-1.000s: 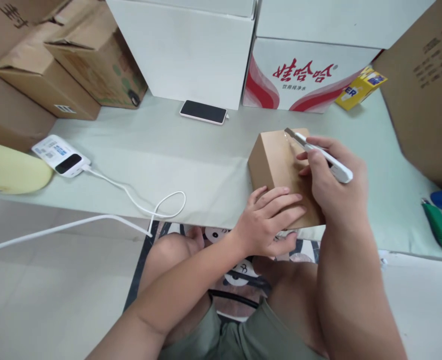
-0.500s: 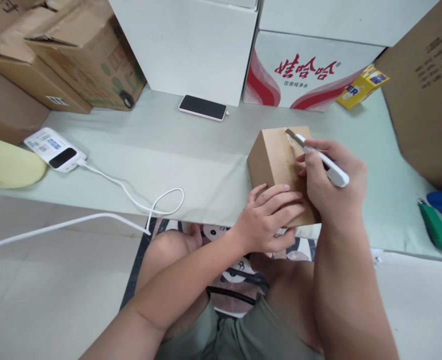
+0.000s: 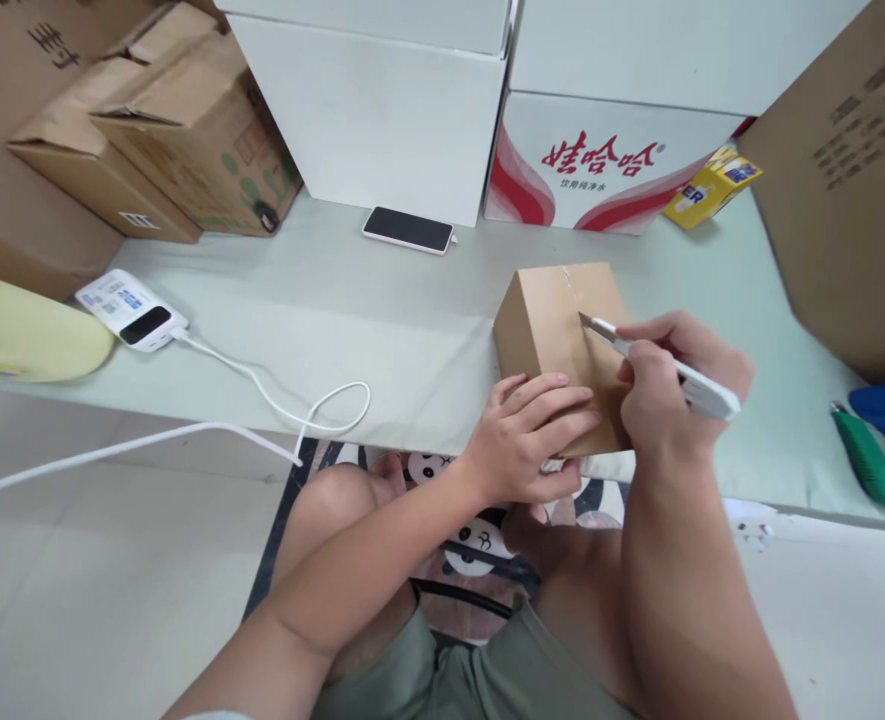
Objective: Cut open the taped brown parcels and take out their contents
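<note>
A small brown cardboard box (image 3: 554, 320) rests at the front edge of the table, with a taped seam running along its top. My left hand (image 3: 536, 435) grips its near left corner, fingers across the top and thumb lower on the front side. In my right hand (image 3: 674, 385) is a white utility knife (image 3: 708, 393), held in a closed grip. The knife's blade points away to the left, its tip at the seam about a third of the way down from the far edge. Beyond the tip, the tape looks slit or wrinkled.
On the pale green tabletop (image 3: 427, 340) lie a phone (image 3: 408, 230), a white power bank (image 3: 128, 308) with a looped cable (image 3: 262, 405), and a green tool (image 3: 871, 460). White cartons (image 3: 367, 110), brown boxes (image 3: 209, 140) and a yellow packet (image 3: 712, 190) line the back.
My right hand has drawn the knife toward me along the seam, from near the box's far edge. My left hand stays on the box. The camera view has shifted slightly.
</note>
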`<act>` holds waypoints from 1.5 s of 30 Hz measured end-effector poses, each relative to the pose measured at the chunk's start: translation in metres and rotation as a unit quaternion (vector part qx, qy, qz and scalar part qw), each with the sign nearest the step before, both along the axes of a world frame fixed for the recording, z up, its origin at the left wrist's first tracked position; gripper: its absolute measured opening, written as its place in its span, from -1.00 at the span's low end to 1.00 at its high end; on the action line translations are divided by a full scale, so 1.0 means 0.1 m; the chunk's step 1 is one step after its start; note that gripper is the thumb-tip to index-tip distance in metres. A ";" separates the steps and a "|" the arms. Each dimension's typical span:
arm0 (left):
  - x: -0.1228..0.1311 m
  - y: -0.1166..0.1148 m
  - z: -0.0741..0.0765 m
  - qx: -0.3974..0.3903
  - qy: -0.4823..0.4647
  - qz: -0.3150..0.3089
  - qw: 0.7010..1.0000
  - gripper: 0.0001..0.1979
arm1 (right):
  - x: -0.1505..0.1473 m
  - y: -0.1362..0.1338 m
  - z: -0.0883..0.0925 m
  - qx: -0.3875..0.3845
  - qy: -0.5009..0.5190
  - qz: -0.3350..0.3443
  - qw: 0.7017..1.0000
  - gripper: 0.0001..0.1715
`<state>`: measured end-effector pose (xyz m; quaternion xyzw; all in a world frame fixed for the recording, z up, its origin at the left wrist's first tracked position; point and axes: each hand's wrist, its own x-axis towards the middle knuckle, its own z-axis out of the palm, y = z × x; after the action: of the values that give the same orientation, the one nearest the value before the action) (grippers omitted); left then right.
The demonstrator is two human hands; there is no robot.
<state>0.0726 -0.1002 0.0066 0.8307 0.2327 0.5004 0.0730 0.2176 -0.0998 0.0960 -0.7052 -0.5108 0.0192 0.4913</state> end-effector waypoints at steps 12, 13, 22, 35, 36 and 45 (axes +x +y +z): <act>0.01 0.01 0.00 -0.010 -0.004 0.002 1.000 -0.66 | -0.05 -0.70 0.04 0.018 -0.126 0.038 0.991 -0.81; 0.01 0.01 0.00 -0.009 -0.007 0.000 1.000 -0.67 | -0.05 -0.79 0.06 0.009 -0.124 0.041 0.991 -0.81; 0.07 -0.06 -0.01 -0.018 0.004 -0.037 0.999 -0.65 | 0.19 -1.37 0.13 -0.009 0.022 -0.017 1.000 -0.80; 0.04 0.05 -0.05 -0.021 -0.030 -0.070 0.997 -0.59 | 0.63 -0.88 -0.46 0.089 0.108 -0.111 0.984 -0.79; 0.01 0.06 -0.04 -0.022 -0.030 -0.075 0.996 -0.59 | 0.66 -0.80 -0.60 0.059 0.112 -0.108 0.986 -0.75; -0.23 0.28 -0.21 -0.180 -0.102 -0.010 0.978 -0.46 | 0.24 -0.18 -0.88 0.109 0.201 0.091 0.969 -0.68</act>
<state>0.0496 -0.0719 -0.0143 0.7505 0.3025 0.5318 0.2499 0.2418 -0.1178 0.0077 -0.5796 -0.4627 0.1496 0.6539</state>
